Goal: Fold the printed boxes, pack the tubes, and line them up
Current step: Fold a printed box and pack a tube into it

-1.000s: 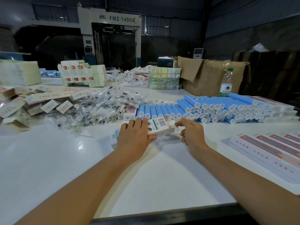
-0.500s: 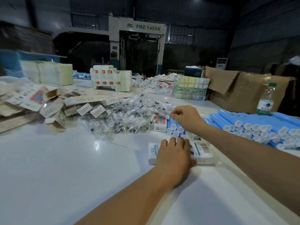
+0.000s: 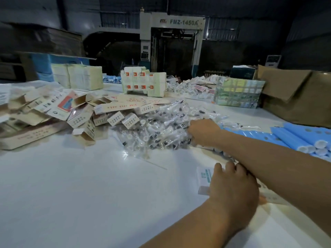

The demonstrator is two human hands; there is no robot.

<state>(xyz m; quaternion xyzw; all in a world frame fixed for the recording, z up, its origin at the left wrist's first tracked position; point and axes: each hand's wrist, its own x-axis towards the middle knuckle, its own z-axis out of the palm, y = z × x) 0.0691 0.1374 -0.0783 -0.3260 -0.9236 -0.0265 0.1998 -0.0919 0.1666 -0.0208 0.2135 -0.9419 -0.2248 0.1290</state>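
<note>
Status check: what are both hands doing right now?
Left hand flat on box. Right hand reaching into clear packet pile, grip hidden. Blue tubes beside; nothing blocking.

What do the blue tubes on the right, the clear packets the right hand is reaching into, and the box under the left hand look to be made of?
Blue tubes: likely matte plastic, uniform colour, white caps.
Clear packets: thin glossy plastic film, transparent and crinkled with glints; contents unclear.
Box: printed white paperboard, flat panels and a thin edge.
</note>
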